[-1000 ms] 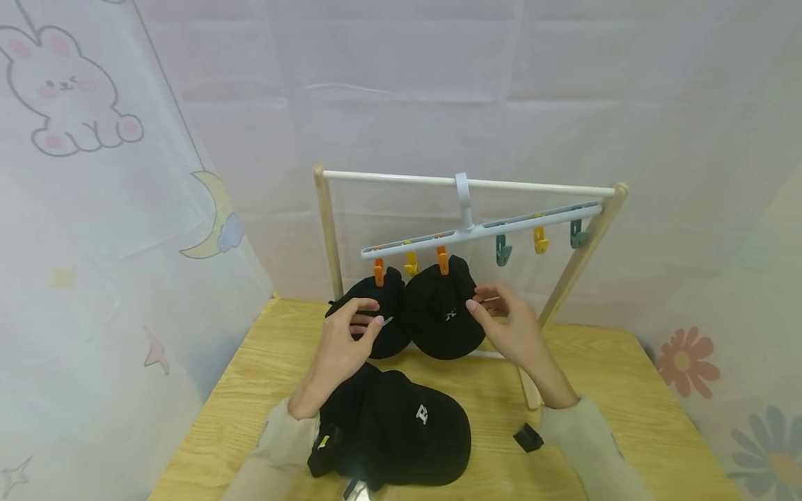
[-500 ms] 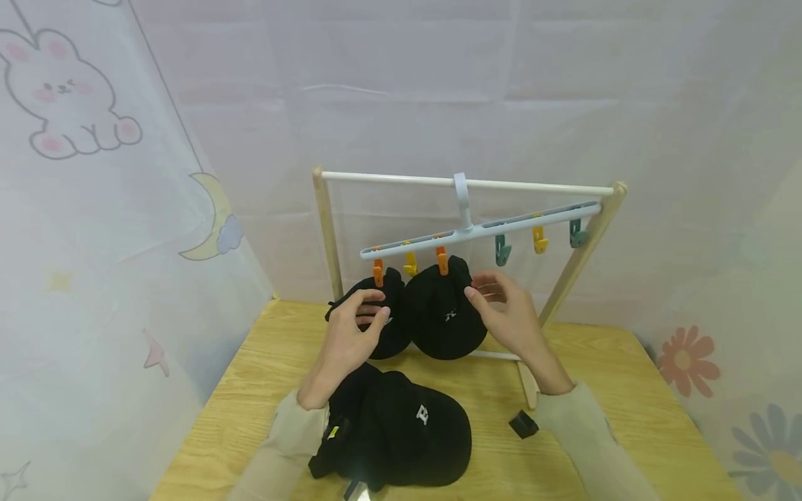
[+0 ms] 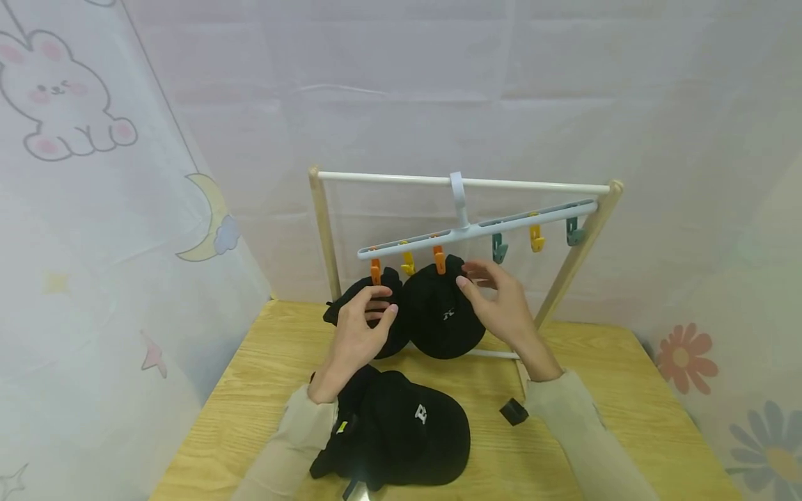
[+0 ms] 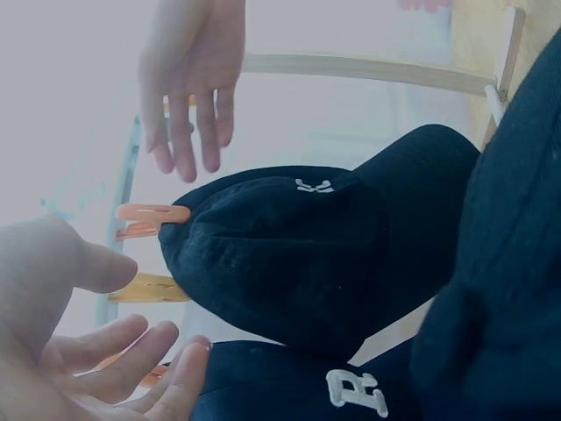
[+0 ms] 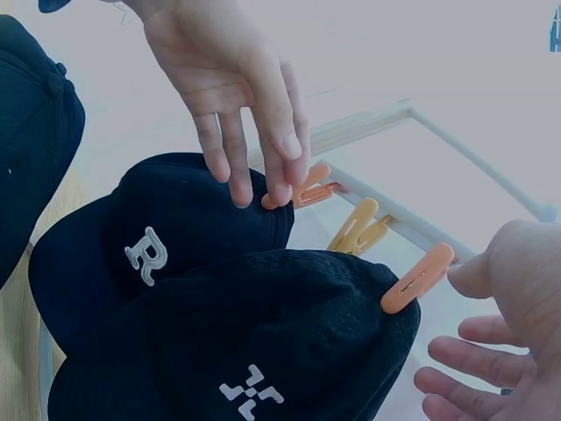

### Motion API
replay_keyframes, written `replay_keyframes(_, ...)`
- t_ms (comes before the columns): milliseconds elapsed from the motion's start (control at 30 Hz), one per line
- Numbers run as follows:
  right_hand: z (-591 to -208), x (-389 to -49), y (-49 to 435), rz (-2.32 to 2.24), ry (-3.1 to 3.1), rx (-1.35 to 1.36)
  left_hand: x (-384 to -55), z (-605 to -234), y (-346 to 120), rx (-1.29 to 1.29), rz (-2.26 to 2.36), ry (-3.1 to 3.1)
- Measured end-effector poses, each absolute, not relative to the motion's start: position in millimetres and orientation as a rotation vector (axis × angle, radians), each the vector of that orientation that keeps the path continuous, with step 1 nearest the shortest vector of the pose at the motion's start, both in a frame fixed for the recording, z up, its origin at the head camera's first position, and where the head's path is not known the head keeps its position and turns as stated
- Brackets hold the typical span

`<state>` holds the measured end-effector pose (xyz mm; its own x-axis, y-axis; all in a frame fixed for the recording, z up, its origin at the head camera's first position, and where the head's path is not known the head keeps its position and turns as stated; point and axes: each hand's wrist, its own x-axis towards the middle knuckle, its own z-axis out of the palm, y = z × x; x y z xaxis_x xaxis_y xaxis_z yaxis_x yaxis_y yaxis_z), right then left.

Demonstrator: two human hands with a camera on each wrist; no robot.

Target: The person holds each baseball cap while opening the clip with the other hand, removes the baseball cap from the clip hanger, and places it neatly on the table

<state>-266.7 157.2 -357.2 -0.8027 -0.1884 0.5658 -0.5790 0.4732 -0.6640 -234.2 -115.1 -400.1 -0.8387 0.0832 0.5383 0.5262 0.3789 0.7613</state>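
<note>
Two black caps hang from a pale-blue clip hanger. An orange clip holds the right cap, which bears a white cross-like mark. The left cap, with a white R, hangs by another orange clip. In front of that left cap is my left hand, fingers spread and loosely bent, holding nothing. My right hand is beside the upper right side of the right cap, fingers relaxed; the right wrist view shows it apart from cap and clip. A yellow clip sits between the orange ones.
The hanger hooks over the white bar of a wooden-legged rack. Green clips and a yellow clip hang on its right half. Black headwear, including a cap with a white letter, lies on the wooden table. A small black block lies at right.
My left hand has moved slightly right and up across the left cap. My right hand has shifted left and up towards the right cap's top. The caps hang about as before.
</note>
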Motion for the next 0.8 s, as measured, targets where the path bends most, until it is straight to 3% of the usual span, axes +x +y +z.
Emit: replay_keyframes(800,-345,-294,136,1.285,-2.268,0.704,-250,-402,-100,-0.532,-1.497,-2.252)
